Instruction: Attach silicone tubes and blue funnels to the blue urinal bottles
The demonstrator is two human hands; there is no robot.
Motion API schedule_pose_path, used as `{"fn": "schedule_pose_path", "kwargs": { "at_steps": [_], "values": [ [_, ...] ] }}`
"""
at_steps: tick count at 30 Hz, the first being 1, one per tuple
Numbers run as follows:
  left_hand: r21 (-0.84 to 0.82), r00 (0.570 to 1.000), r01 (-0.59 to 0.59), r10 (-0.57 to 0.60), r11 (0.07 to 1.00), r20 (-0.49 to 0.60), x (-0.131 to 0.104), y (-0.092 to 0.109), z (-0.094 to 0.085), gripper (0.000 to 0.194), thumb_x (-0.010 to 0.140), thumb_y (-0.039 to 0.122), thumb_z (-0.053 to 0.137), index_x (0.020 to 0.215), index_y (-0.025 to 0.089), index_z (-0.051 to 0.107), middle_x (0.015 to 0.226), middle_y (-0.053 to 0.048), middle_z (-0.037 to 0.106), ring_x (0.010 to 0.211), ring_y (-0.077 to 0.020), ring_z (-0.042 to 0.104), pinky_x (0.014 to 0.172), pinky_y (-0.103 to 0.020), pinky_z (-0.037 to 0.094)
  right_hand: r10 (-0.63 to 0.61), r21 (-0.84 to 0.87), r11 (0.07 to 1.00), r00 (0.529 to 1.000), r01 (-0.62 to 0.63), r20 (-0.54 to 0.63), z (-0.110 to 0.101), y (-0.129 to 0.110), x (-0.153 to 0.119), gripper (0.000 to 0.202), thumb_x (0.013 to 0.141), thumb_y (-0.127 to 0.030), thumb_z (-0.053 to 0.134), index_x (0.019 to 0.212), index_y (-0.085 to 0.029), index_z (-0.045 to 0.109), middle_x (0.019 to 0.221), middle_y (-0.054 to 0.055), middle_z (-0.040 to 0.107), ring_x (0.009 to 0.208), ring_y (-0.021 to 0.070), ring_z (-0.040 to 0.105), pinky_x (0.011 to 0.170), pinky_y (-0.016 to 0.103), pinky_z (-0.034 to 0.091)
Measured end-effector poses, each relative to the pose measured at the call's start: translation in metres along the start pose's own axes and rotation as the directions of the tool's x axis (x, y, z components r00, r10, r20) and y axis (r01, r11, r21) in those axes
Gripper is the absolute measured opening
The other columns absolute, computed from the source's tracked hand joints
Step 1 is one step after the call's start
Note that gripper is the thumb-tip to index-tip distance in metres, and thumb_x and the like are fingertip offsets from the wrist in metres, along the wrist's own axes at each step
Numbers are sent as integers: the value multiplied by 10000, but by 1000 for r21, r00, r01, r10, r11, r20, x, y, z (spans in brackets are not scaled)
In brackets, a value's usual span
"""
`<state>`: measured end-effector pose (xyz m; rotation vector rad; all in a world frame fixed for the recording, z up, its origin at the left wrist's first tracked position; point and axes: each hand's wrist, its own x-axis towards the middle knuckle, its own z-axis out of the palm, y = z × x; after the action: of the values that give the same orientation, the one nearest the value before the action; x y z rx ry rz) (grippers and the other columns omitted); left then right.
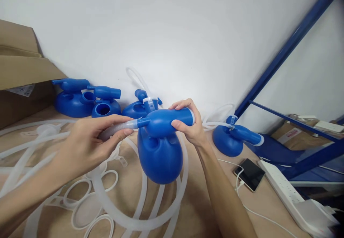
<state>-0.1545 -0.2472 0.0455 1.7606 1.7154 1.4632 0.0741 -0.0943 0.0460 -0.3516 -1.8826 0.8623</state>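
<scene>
My left hand (94, 137) pinches the end of a translucent hose (125, 125) between thumb and fingers. That end meets the narrow spout of a blue plastic urinal funnel (161, 121) with a pale rim. Around the funnel's wide end, my right hand (189, 121) is closed, thumb on the near side. Directly below the funnel stands a round blue urinal bottle (160, 159), its neck closed by a translucent cap (151, 103). Whether the funnel rests on the bottle cannot be made out. The hose loops down over the table in front.
Several similar blue bottles (71, 105) stand along the wall. Another bottle with hose (227, 141) is at right, near a phone (249, 174) and a white power strip (285, 191). Clear caps and rings (87, 209) lie front left. A cardboard box (24, 69) stands at left.
</scene>
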Motion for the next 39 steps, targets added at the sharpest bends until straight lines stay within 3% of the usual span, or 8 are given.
{"fn": "schedule_pose_path", "kwargs": {
  "at_steps": [2,4,11,18,24,29,34,39],
  "values": [
    [160,990,-136,142,978,-27,5,3,7,353,849,490,727,1019,193,818,506,26,590,423,-98,411,445,-221,303,28,32,999,1000,-27,-15,-1,13,-3,524,694,-623,798,929,-258,504,1056,47,689,1044,250,668,931,421,539],
    [200,978,-199,207,959,-22,10,3,18,381,878,493,687,1051,179,817,492,21,589,421,-113,450,450,-222,359,76,49,996,997,-74,-30,-4,30,-9,530,714,-642,776,952,-259,497,1070,49,693,1053,247,674,933,413,539],
    [79,979,-188,180,979,94,29,-10,50,372,909,459,635,1033,157,815,558,-8,626,473,-137,505,453,-228,374,242,43,970,966,-239,-88,-16,73,-35,515,768,-655,710,1027,-258,506,1143,56,689,1084,239,677,883,371,554],
    [80,966,-156,135,984,222,37,-22,57,363,948,470,584,869,167,767,488,30,500,432,-107,422,435,-219,318,240,17,971,967,-239,-84,-14,62,-32,496,726,-596,779,946,-254,497,1051,40,705,1013,234,684,894,376,546],
    [40,956,-145,129,989,262,38,-24,57,349,942,447,585,837,152,739,585,8,588,447,-86,398,427,-215,309,191,6,981,980,-191,-52,-12,52,-29,493,717,-575,803,943,-255,504,1023,29,690,1013,235,676,905,389,531],
    [155,926,-346,309,925,219,35,-25,59,363,967,359,550,707,149,691,582,-13,641,425,-78,387,443,-234,318,188,54,981,982,-187,-12,-13,50,-29,496,706,-551,845,939,-258,519,1030,26,691,984,222,668,871,369,531],
    [241,868,-496,475,834,143,31,-27,61,279,985,300,564,806,139,705,641,-28,696,476,-111,551,488,-239,383,209,80,975,978,-208,0,-12,46,-28,485,718,-556,848,938,-259,534,1035,28,700,971,220,665,846,362,538],
    [297,798,-598,585,744,144,31,-34,63,268,1018,287,521,905,133,709,757,-60,738,509,-127,565,495,-253,396,230,75,970,973,-231,23,-15,43,-28,438,753,-542,828,938,-259,549,1024,25,702,953,218,665,828,359,544]
  ]
}}
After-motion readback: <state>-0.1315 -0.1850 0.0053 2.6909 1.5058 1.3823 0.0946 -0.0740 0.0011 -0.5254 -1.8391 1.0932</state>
